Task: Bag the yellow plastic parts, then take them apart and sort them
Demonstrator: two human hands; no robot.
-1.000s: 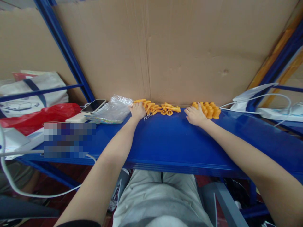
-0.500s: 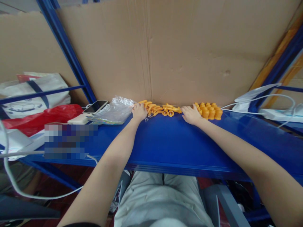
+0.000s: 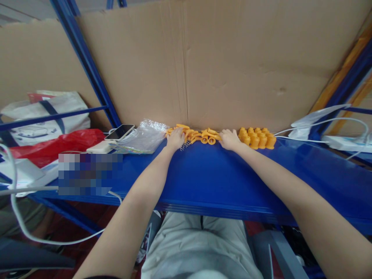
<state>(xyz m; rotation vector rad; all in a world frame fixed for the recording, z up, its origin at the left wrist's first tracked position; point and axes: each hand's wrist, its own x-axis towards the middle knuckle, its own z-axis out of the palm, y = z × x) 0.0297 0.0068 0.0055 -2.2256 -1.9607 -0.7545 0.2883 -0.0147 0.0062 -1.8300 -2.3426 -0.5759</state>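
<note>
My left hand [image 3: 175,139] lies open over the left part of a heap of orange plastic pieces [image 3: 190,134], its fingers spread among them. Beside its wrist, small dark metal springs [image 3: 185,145] lie on the blue tabletop. Two orange pieces with round, hollow ends [image 3: 212,140] face me in the middle of the heap. My right hand [image 3: 229,140] rests at the heap's right end, fingers stretched out and touching the pieces there. Just right of it stand several orange stepped cylinders [image 3: 257,138] in tight rows. Fingertips of both hands are partly hidden.
A clear plastic bag [image 3: 144,138], a phone [image 3: 120,132] and a white box-like device [image 3: 100,147] lie to the left. A red plastic bag [image 3: 62,143] sits farther left. Cardboard [image 3: 221,66] walls the back. White cables [image 3: 300,139] run at right.
My right hand has shifted left, away from the standing cylinders and against the heap. My left hand has moved slightly right over the pieces. The view has shifted a little.
</note>
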